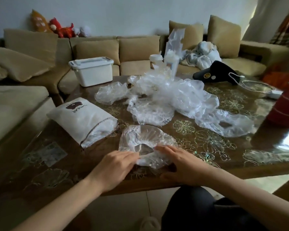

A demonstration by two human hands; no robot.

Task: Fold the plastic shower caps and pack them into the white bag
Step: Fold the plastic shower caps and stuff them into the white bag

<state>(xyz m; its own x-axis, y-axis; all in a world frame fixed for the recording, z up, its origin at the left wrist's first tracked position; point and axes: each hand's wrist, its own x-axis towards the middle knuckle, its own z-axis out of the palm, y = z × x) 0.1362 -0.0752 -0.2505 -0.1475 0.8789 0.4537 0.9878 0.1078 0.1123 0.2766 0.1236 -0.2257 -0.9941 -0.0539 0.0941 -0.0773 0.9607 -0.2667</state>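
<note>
Head view: a glossy brown desk (240, 147) with gold flower patterns, seen from above the two hands.
white bag (83, 119): soft woven cloth with dark print, lying on its side up and to the left of the left fingers (130, 155); its drawstring mouth gapes towards them, and crinkled clear plastic shows inside.
storage box (92, 70): hard white plastic, rectangular, lid clipped on, far beyond the bag at the back desk edge; contents hidden.
left hand (114, 167): palm down, fingers straight and close together, tips touching the near left rim of the cap.
shower cap (145, 139): thin, clear, wrinkled film, a rounded shape spread flat on the desk, its gathered opening lying between the two sets of fingertips.
right hand (178, 165): laid flat, right fingers (163, 150) straight, pressing on the cap's near right part.
pile of caps (170, 97): loose, puffy, transparent, heaped beyond the fingers and trailing to the right.
red cup (285, 107): smooth and striped, far right of the right fingers.
</note>
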